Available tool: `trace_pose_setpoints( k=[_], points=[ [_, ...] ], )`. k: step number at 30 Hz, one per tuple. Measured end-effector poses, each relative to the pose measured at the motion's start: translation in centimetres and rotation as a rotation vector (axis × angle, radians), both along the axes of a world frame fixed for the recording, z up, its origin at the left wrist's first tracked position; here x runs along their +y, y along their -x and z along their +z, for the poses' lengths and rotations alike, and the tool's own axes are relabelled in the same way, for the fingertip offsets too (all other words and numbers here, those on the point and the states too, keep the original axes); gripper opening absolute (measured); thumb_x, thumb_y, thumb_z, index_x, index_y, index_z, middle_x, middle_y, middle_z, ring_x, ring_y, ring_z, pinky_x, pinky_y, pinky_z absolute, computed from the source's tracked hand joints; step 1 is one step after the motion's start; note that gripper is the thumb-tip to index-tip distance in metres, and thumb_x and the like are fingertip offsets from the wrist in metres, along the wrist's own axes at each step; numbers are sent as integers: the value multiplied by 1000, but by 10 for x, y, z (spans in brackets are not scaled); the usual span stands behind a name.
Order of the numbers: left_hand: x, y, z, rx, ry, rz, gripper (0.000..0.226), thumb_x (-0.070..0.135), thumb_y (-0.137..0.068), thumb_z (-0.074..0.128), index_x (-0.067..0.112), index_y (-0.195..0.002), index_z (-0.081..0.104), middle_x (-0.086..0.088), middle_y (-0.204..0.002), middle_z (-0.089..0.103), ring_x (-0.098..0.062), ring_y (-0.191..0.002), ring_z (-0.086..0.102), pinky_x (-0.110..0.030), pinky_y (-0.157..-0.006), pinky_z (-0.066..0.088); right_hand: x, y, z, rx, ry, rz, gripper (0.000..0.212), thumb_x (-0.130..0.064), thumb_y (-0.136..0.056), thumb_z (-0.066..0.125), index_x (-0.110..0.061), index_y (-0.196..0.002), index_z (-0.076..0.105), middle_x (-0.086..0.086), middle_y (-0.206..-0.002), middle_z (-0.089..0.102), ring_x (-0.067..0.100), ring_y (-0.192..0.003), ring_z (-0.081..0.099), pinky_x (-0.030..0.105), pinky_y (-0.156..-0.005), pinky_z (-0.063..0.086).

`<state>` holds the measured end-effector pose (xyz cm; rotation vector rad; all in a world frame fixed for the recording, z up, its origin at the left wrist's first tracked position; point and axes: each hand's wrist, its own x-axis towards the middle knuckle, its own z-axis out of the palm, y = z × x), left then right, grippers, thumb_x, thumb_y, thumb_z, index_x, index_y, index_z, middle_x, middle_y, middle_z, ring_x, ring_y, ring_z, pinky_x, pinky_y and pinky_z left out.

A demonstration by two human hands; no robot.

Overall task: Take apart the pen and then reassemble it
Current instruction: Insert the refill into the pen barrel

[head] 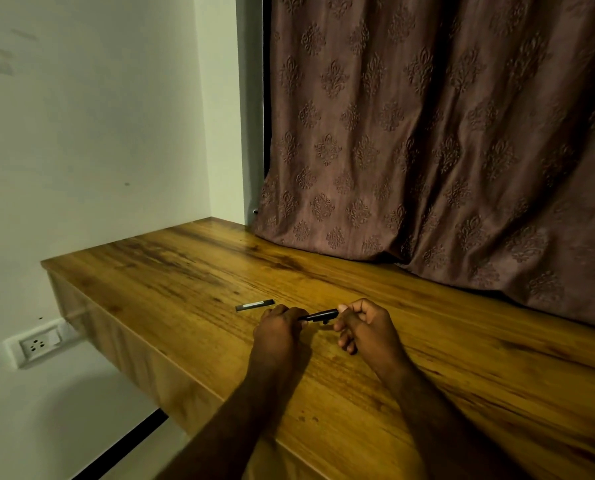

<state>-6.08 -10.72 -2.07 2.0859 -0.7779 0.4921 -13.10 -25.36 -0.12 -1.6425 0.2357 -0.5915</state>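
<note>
Left hand: the left hand (278,326) is curled into a loose fist above the wooden desk (185,282). Its fingers are closed around one end of the black pen part (318,315).
Right hand: the right hand (367,325) is also curled. Its thumb and first finger pinch the other end of the same black pen part. The other fingers are bent in toward the palm.
Black pen part: it is a short, dark, shiny piece held between the two hands, just above the desk. It tilts a little, with the right end higher. A small bump hangs under it, but it is too small to tell what it is.
Loose pen piece: a second dark pen piece (255,305) lies flat on the desk, just beyond the left hand. No hand touches it. It has a pale strip along it.
Desk: it is brown wood with dark streaks, and it sticks out from the wall.
Arms: both bare arms reach in from the bottom, over the desk.
Curtain: a brown curtain (427,133) with a raised leaf pattern hangs behind the desk, and its bottom rests on the wood.
Wall: a white wall is on the left, with a white socket (40,344) low down under the desk edge.
</note>
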Motion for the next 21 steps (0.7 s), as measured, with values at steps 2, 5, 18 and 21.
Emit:
trace_pose_setpoints(
  k=[2,5,18,21],
  points=[
    [0,0,-3,7,40,0,20,23,-87,56,18,-96,74,-5,-88,69,-23,-79,63,-42,-71,54,1,0,1,-1,-12,-1,18,-19,-96,56,-5,-85,58,8,-67,66,19,-46,54,25,-41,37],
    [2,2,-2,133,216,9,21,28,-89,51,23,-87,71,2,-80,68,-17,-73,64,-41,-65,56,4,-2,1,20,-13,-69,26,-26,-98,53,-3,-86,59,7,-67,66,18,-49,55,26,-43,39],
    [7,8,12,270,238,59,19,6,-95,52,10,-99,70,-5,-92,68,-14,-82,61,-21,-66,46,14,-28,-6,341,869,-193,24,-24,-92,56,-26,-115,64,-2,-110,65,19,-97,62,34,-83,52],
    [7,11,11,236,255,61,17,5,-91,54,9,-96,70,-8,-92,70,-19,-83,63,-34,-73,54,9,-31,-6,292,716,-210,14,-18,-93,56,-24,-95,69,-3,-92,68,17,-84,63,34,-75,54]
  ],
)
